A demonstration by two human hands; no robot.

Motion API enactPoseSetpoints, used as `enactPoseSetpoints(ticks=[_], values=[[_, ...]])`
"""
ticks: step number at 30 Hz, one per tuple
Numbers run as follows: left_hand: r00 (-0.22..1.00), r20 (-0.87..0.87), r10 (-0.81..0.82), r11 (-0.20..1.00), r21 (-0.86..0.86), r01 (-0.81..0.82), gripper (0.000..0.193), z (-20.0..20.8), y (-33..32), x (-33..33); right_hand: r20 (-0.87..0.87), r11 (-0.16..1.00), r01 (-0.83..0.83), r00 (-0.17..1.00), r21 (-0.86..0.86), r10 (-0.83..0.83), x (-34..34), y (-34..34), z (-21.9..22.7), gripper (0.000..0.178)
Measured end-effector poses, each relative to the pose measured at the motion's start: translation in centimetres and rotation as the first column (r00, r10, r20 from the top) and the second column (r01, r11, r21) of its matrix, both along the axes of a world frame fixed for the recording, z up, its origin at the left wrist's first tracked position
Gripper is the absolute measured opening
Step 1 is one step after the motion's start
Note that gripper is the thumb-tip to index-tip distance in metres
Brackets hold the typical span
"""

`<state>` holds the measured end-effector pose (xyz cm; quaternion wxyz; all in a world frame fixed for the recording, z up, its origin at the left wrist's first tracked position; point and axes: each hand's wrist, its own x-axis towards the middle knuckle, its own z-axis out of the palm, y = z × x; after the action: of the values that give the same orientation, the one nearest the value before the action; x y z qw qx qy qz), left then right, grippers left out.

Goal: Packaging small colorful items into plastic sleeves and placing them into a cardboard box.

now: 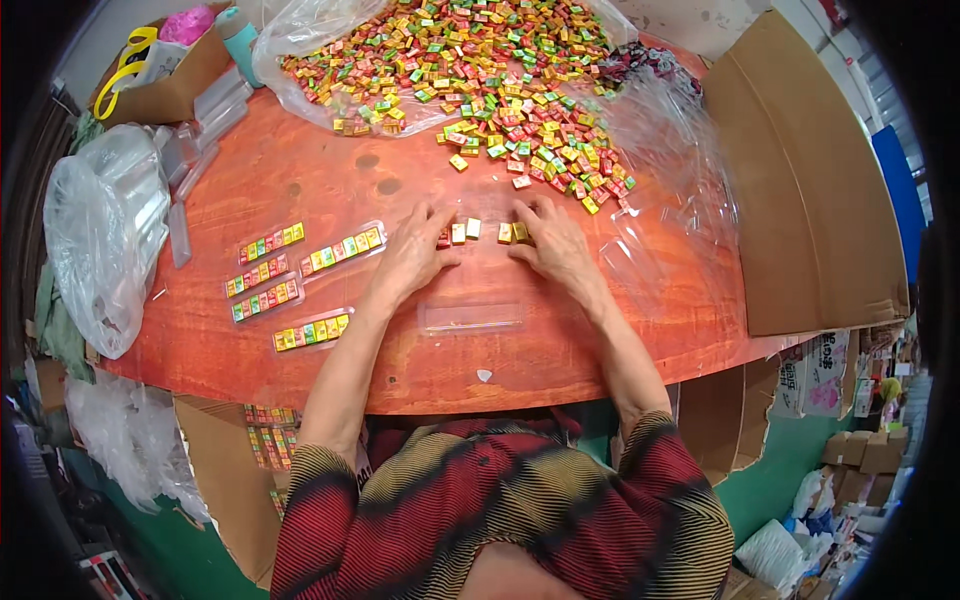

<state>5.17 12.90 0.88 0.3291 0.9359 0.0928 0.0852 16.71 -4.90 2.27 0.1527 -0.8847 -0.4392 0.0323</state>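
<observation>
Small coloured boxes lie in a short, broken row between my two hands. My left hand (412, 248) curls its thumb and fingers around the left end of the row, by a red box; a yellow box (458, 234) and a pale box (473, 229) stand just beyond. From the other side, my right hand (552, 243) closes its thumb and fingers about a couple of yellow boxes (506, 233). Nearer me lies a clear plastic tray (470, 329) with nothing in it. Several clear trays with rows of boxes, one a longer tray (343, 248), lie left of my left forearm.
A big heap of small boxes (480, 60) spills from a clear bag at the back. Crumpled plastic (670, 150) and a tall cardboard flap (800, 190) stand right. At left are a plastic bag (105, 240) of clear trays and a carton (180, 90).
</observation>
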Motion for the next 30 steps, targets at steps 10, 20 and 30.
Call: enactPoseSetpoints(ticks=[10, 20, 30], values=[[0.994, 0.076, -0.077, 0.996, 0.058, 0.073, 0.043, -0.3, -1.2, 1.6, -0.126, 0.964, -0.171, 0.972, 0.202, 0.199, -0.1, 0.5, -1.7, 0.037], [0.995, 0.094, -0.014, 0.997, 0.072, 0.007, 0.028, 0.1, -2.2, 1.0, -0.046, 0.917, -0.151, 0.983, 0.369, 0.180, -1.6, 0.6, -2.3, 0.021], [0.994, 0.087, 0.070, 0.979, 0.186, -0.085, 0.035, 0.7, -6.9, -7.0, -0.142, 0.938, -0.147, 0.970, 0.313, 0.199, -8.5, -3.7, -1.2, 0.029]])
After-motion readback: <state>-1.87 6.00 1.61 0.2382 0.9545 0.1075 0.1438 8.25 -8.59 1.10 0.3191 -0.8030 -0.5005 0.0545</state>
